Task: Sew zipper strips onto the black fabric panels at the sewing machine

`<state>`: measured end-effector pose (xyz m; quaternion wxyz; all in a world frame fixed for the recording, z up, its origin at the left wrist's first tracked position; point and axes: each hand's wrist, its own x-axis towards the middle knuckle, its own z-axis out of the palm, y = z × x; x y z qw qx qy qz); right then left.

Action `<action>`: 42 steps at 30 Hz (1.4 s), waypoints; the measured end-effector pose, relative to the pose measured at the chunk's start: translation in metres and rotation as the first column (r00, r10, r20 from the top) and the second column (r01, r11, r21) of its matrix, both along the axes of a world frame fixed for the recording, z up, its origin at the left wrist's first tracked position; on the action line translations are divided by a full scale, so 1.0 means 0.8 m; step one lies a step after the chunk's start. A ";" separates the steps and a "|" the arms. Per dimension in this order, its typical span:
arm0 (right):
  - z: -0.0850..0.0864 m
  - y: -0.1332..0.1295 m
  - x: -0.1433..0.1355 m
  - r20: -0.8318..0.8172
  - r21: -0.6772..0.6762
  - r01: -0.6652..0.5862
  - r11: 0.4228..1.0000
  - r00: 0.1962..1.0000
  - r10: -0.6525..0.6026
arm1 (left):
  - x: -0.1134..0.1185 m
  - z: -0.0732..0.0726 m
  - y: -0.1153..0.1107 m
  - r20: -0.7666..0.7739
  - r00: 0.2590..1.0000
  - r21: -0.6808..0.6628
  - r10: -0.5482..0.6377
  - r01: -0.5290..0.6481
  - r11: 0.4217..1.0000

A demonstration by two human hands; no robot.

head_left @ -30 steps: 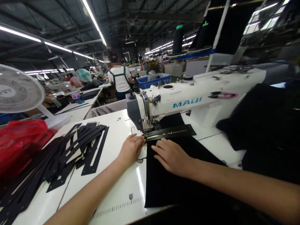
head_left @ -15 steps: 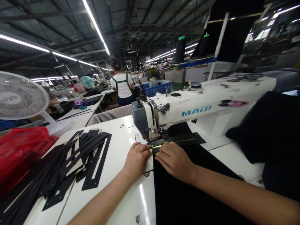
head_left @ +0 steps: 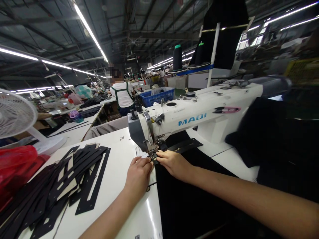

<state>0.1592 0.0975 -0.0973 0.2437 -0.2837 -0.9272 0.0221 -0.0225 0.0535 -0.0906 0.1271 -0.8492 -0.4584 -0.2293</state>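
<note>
A white sewing machine (head_left: 171,121) stands over a large piece of black fabric (head_left: 189,196). On that fabric, under the presser foot (head_left: 152,152), lies a black strip (head_left: 190,145) with a gold zipper along it, mostly covered by my hands. My left hand (head_left: 139,171) is closed on the strip's near left end, fingers curled together just in front of the foot. Close to it on the right, my right hand (head_left: 175,164) pinches the strip and the fabric beside the needle area. The fingertips of both hands are partly hidden.
Slotted black strips (head_left: 82,179) lie heaped on the white table (head_left: 117,199) to the left. Beside them are a red plastic bag (head_left: 17,166) and a white fan (head_left: 15,114). A person (head_left: 122,93) stands beyond, near a blue crate (head_left: 157,96). Dark cloth (head_left: 269,132) bulks at right.
The view has swung right, so the machine and table sit further left. My right hand has come closer to the left one and the foot, covering more of the zipper.
</note>
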 end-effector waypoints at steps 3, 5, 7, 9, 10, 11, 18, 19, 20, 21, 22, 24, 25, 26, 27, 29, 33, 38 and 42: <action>0.003 0.001 -0.001 0.057 0.022 0.012 1.000 0.998 -0.013 | 0.001 0.001 0.001 -0.033 0.999 0.014 -0.006 0.007 1.000; 0.005 0.004 -0.003 0.115 0.029 0.016 0.999 0.993 -0.020 | 0.001 0.001 0.004 -0.062 0.998 0.029 -0.006 0.008 1.000; 0.007 0.008 -0.004 0.147 0.024 0.030 0.999 0.989 -0.033 | 0.001 0.000 0.010 -0.087 0.996 0.053 0.000 0.004 0.999; 0.008 0.012 -0.006 0.144 0.010 0.049 0.999 0.988 -0.050 | 0.001 -0.002 0.016 -0.096 0.995 0.073 0.010 -0.003 0.997; 0.008 0.013 -0.006 0.139 0.005 0.056 0.998 0.989 -0.056 | 0.001 -0.003 0.018 -0.092 0.996 0.078 0.016 -0.009 0.997; 0.007 0.014 -0.007 0.135 0.001 0.061 0.998 0.989 -0.061 | 0.002 -0.004 0.020 -0.083 0.996 0.076 0.021 -0.014 0.997; 0.001 0.013 -0.006 0.073 0.014 0.058 0.998 0.996 -0.059 | 0.003 -0.006 0.017 -0.012 0.999 0.038 0.048 -0.048 0.998; 0.000 0.012 -0.006 0.053 0.014 0.056 0.998 0.997 -0.057 | 0.003 -0.006 0.017 -0.007 0.999 0.038 0.051 -0.051 0.998; 0.000 0.012 -0.006 0.030 0.009 0.056 0.998 0.998 -0.056 | 0.003 -0.006 0.016 -0.002 0.999 0.037 0.052 -0.052 0.998; -0.001 0.011 -0.007 0.003 0.000 0.059 0.998 0.998 -0.059 | 0.002 -0.006 0.016 0.004 0.999 0.035 0.052 -0.052 0.998; -0.001 0.011 -0.007 -0.022 -0.011 0.060 0.998 0.998 -0.060 | 0.002 -0.007 0.015 0.009 0.999 0.033 0.052 -0.052 0.998; -0.002 0.010 -0.008 -0.060 -0.038 0.069 0.997 0.996 -0.071 | 0.001 -0.008 0.015 0.020 0.998 0.032 0.053 -0.054 0.998; -0.002 0.010 -0.009 -0.069 -0.050 0.071 0.996 0.995 -0.075 | 0.000 -0.008 0.015 0.027 0.998 0.030 0.057 -0.058 0.998; -0.003 0.010 -0.010 -0.072 -0.059 0.071 0.996 0.995 -0.075 | 0.000 -0.009 0.014 0.036 0.997 0.023 0.064 -0.064 0.998; -0.003 0.011 -0.011 -0.072 -0.062 0.068 0.996 0.995 -0.072 | -0.001 -0.009 0.014 0.047 0.996 0.011 0.076 -0.077 0.997; -0.004 0.012 -0.011 -0.062 -0.058 0.067 0.996 0.996 -0.071 | -0.002 -0.007 0.011 0.073 0.991 -0.026 0.111 -0.110 0.994; -0.005 0.014 -0.001 -0.022 -0.033 0.173 0.984 0.984 -0.174 | -0.003 0.001 0.001 0.108 0.983 -0.091 0.148 -0.138 0.986; -0.007 0.007 0.012 0.032 -0.018 0.226 0.974 0.974 -0.225 | -0.004 0.009 -0.005 0.121 0.986 -0.111 0.114 -0.101 0.989; 0.000 0.000 0.014 0.071 -0.014 0.227 0.974 0.972 -0.225 | 0.000 0.014 -0.014 0.136 0.987 -0.113 0.087 -0.072 0.991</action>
